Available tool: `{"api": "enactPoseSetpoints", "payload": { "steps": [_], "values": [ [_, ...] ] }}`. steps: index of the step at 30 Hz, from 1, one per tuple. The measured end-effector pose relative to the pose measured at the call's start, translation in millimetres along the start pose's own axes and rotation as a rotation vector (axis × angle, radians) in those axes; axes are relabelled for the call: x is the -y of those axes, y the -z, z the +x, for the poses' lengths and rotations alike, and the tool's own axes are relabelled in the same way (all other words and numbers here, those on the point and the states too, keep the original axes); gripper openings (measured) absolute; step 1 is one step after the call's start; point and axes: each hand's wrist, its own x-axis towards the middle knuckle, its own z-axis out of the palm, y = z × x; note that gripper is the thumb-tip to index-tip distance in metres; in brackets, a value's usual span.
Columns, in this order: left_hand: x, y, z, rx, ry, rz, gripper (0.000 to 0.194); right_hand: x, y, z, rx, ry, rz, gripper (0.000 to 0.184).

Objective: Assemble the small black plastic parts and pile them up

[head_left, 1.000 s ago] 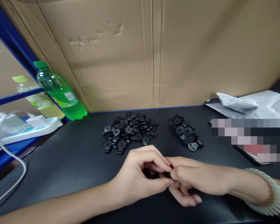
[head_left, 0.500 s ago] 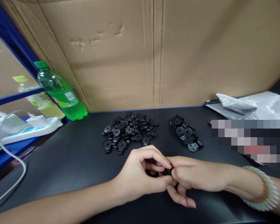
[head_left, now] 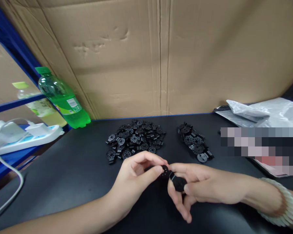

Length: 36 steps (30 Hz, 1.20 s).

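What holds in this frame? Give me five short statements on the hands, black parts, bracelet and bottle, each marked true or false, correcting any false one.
1. The left hand pinches a perforated black disc. True.
2. The right hand holds nothing. False: its thumb and fingers hold a rounded black piece; whether that is joined to the disc is unclear.
3. The larger heap of black parts lies left of the smaller heap. True.
4. The beaded bracelet is on the left wrist. False: it is on the right wrist.
5. The green soda bottle has a red cap. False: its cap is green.
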Motion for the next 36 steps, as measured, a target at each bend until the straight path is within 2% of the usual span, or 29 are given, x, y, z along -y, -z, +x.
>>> {"api": "enactPoseSetpoints", "payload": {
  "steps": [2,5,7,9,13,15,17,19,24,28,30,33,36],
  "values": [
    [-0.1,1.6,0.9,0.004,0.036,-0.063,0.005,4.4,-1.5,-3.6,-0.007,0.008,-0.117,0.007],
    [-1.1,2.9,1.5,0.05,0.06,-0.129,0.005,15.4,-6.5,-8.7,-0.002,-0.031,-0.381,0.017],
    [-3.0,2.9,0.6,0.08,-0.001,-0.093,0.009,22.0,-9.6,-10.5,-0.009,-0.063,-0.511,0.024],
    [-5.8,1.9,-1.7,0.111,-0.164,0.069,0.016,24.9,-11.4,-10.7,-0.034,-0.072,-0.517,0.025],
    [-10.8,-2.9,-8.8,0.233,-0.589,0.452,0.029,20.3,-13.4,-9.5,-0.104,-0.084,-0.356,0.028],
    [-11.5,-5.2,-11.7,0.292,-0.709,0.513,0.032,16.6,-14.3,-9.7,-0.154,-0.064,-0.37,0.026],
    [-10.7,-5.5,-13.0,0.322,-0.76,0.539,0.034,15.4,-14.2,-11.2,-0.245,0.002,-0.484,0.03],
    [-8.6,-3.0,-12.6,0.333,-0.773,0.571,0.037,17.9,-12.4,-14.4,-0.32,0.054,-0.641,0.028],
    [-3.5,4.6,-9.1,0.319,-0.778,0.684,0.037,27.7,-8.3,-24.6,-0.401,0.101,-0.952,0.023],
    [-1.4,-0.7,-8.6,0.23,-0.672,0.746,0.034,18.4,-15.8,-19.4,-0.425,0.159,-0.912,0.016],
    [0.8,-3.9,-9.0,0.214,-0.63,0.771,0.043,10.1,-20.6,-12.3,-0.43,0.206,-0.833,0.014],
    [4.3,-4.8,-9.7,0.223,-0.664,0.8,0.039,2.8,-24.5,-4.0,-0.411,0.229,-0.759,0.014],
    [4.6,-1.6,-9.3,0.248,-0.683,0.826,0.037,6.0,-23.8,-4.7,-0.389,0.198,-0.854,0.016]
  ]
}}
